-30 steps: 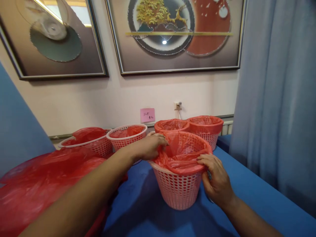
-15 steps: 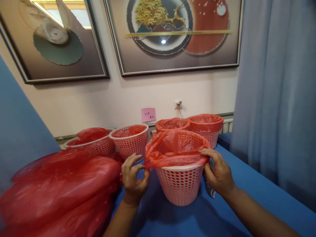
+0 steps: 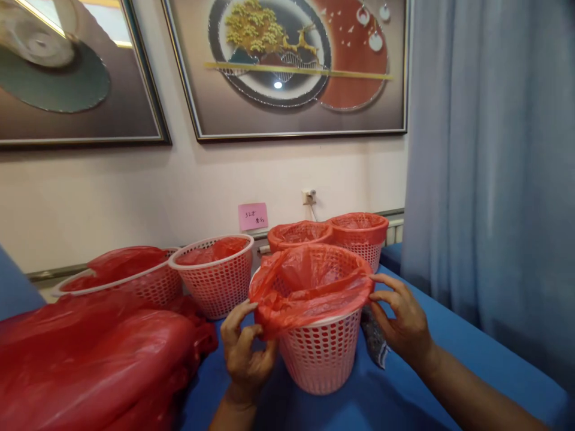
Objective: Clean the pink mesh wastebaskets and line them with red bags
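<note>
A pink perforated basket (image 3: 321, 353) stands on the blue table (image 3: 449, 383) in front of me, with a red plastic bag (image 3: 309, 287) lining it and folded over its rim. My left hand (image 3: 245, 350) pinches the bag's edge at the basket's left rim. At the right rim, my right hand (image 3: 402, 323) has its fingers curled on the bag's edge. A small patterned item hangs below my right hand, against the basket's side.
Two unlined-rim baskets (image 3: 215, 278) with red bags inside stand at the back left. Two baskets with bags over their rims (image 3: 359, 230) stand at the back right. A pile of red bags (image 3: 90, 359) lies left. A grey curtain (image 3: 489, 149) hangs right.
My left hand came off the far rim and down to the near left rim, pulling the bag's edge outward and over it. The view shifted slightly right.
</note>
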`<state>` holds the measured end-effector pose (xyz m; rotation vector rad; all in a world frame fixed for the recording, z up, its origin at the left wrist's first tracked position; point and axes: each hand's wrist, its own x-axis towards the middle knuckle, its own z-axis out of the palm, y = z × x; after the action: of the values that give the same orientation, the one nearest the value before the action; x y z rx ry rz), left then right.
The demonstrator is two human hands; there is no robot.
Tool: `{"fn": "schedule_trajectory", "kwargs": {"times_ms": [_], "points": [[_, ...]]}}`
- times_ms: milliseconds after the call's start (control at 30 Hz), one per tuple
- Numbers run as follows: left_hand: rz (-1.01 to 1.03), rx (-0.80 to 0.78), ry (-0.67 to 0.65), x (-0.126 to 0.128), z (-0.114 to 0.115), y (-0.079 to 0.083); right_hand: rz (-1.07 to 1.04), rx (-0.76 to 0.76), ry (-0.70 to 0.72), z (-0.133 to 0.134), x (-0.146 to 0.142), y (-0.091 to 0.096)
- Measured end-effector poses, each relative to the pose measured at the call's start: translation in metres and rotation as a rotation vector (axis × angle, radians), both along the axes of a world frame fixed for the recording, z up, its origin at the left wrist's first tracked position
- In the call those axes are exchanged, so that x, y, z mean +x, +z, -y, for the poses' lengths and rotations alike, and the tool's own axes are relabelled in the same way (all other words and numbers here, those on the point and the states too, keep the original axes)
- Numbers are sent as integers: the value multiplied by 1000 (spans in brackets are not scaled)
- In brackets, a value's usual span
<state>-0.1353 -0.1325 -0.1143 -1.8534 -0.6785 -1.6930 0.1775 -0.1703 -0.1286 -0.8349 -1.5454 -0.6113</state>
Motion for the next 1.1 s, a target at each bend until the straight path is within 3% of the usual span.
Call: {"fn": "schedule_trajectory", "kwargs": {"times_ms": [233,433,600,700,867,967,1100], "points": [[1,5,-16,-3,-10,2,-33,-50,-38,12,-4,-17],[21,-15,-10,-5,-21,-8,42,-185,-87,16,-5,-27],[150,-104,-10,-5,-26,-14,16,-128,-84,34,-16,-13],[221,-147,-48,-2,-28,-16,170,-81,-7,46,-38,4],[276,-183,-115,0,-30,-17,322,-139,55,37,-70,22],[258,-158,-120,0,-23,-14,293,-164,91,27,-63,21],[66,-60,-81,3,-1,-3,195,-154,82,21,-27,18]]}}
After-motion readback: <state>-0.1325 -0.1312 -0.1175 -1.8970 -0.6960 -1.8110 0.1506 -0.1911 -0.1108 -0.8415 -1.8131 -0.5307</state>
